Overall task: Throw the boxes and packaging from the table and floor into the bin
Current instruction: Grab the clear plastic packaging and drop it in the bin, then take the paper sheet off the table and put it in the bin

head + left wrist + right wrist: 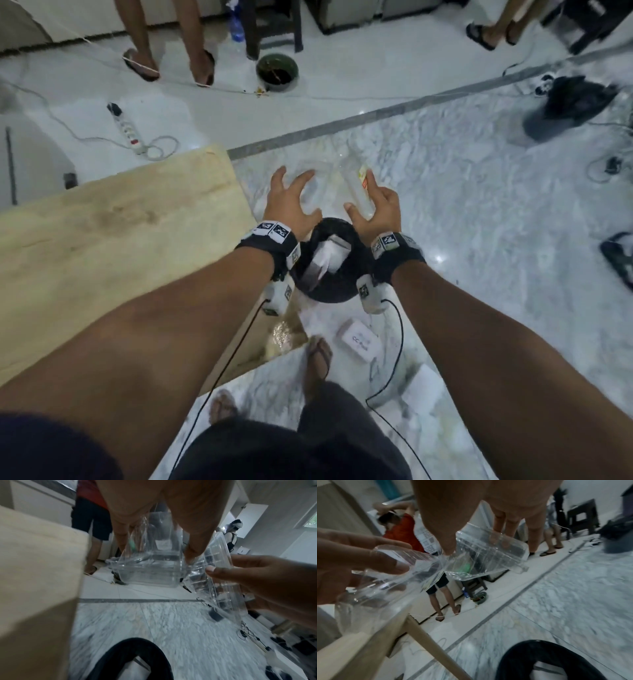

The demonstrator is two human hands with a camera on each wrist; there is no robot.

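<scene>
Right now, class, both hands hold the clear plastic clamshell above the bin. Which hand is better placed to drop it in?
Probably the right hand. It grips the clear clamshell on the half nearer the black bin; the left hand spreads over the half closer to the table.

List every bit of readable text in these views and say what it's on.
"CC P..." on the white box on the floor; the rest is blurred.
Yellow and red sticker on the clear plastic container held by both hands: too blurred to read.
White label seen through the container in the left wrist view: unreadable.
Wristband markers: black-and-white patterns, no words.
</scene>
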